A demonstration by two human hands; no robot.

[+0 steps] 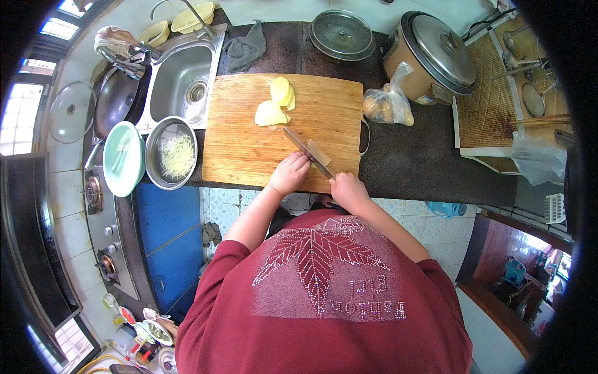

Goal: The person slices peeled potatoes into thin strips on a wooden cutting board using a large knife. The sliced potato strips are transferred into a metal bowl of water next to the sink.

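Note:
My right hand [351, 192] grips the handle of a kitchen knife [299, 141] near the front edge of a wooden cutting board [238, 149]. The blade slants toward the far left, its tip close to the potato pieces. My left hand [290, 173] rests on the board with fingers bunched against the blade; whatever lies under the fingertips is hidden. Peeled, cut pieces of what looks like potato [272, 113] lie beyond the knife, with overlapping slices [281, 91] behind them. Left of the board, a metal bowl [148, 161] holds pale shreds [177, 156].
A mint-green basin [112, 159] stands beside the bowl, before a steel sink [168, 70]. A grey cloth [247, 49], a glass-lidded pan [341, 35] and a large cooker [397, 61] line the back. At right sits a plastic bag of round produce [385, 105]. A gas hob [100, 224] runs along the left.

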